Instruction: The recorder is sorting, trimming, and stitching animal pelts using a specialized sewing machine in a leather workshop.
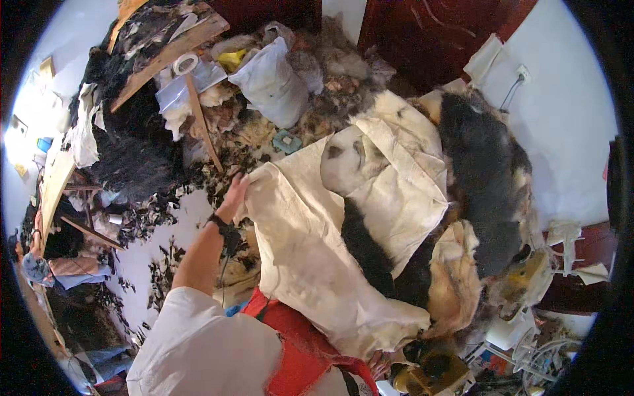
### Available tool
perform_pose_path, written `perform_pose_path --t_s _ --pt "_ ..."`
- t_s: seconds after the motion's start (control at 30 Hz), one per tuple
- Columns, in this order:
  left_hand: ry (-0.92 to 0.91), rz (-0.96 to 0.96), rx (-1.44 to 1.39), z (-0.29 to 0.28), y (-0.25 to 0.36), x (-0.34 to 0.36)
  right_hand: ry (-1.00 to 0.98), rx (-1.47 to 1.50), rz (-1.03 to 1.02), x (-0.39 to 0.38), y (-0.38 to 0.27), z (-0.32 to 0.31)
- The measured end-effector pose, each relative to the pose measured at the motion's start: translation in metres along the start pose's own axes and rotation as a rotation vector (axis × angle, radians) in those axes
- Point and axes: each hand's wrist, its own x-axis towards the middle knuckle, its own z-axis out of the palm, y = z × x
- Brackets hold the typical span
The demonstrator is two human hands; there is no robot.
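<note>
A dark red door point(422, 46) adjoins a white wall point(561, 152); glare point(23, 132) brightens the left.

The one view looked down from the wearer's head through a fisheye lens, close over the hide point(290, 244), reaching beyond the floor's point(140, 248) far edge to the door point(422, 39).

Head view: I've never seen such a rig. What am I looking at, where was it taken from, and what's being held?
There is no machine: a person works bare-handed. The one picture comes from a fisheye camera worn on the head, looking down, so straight edges bend near the rim. The left hand grips the edge of a large cream-coloured hide. The right hand, low in the picture, is mostly hidden; its grip is unclear. Around lie a black furry pelt, a white plastic sack and small dark scraps on the pale floor.
</note>
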Motion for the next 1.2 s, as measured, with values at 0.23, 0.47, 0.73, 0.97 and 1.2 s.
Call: perform_pose_path --t_s 0.23,0.47,0.73,0.97,1.2 --pt "0.172 0.008 1.269 0.051 0.095 -0.067 -0.150 -0.030 0.030 -0.033 -0.027 -0.043" --pt "-0.092 0.191 0.535 -0.021 0.107 -0.189 -0.286 -0.004 -0.079 -0.038 -0.057 -0.061" --pt "-0.020 -0.059 0.412 -0.004 0.166 -0.331 -0.273 0.132 -0.191 -0.019 -0.149 -0.034" --pt "0.063 0.136 0.445 -0.083 0.196 -0.327 -0.317 0.160 -0.219 -0.013 -0.239 -0.015" --pt "0.214 0.183 0.441 -0.235 0.207 -0.331 -0.151 0.261 -0.652 0.001 -0.375 0.042"
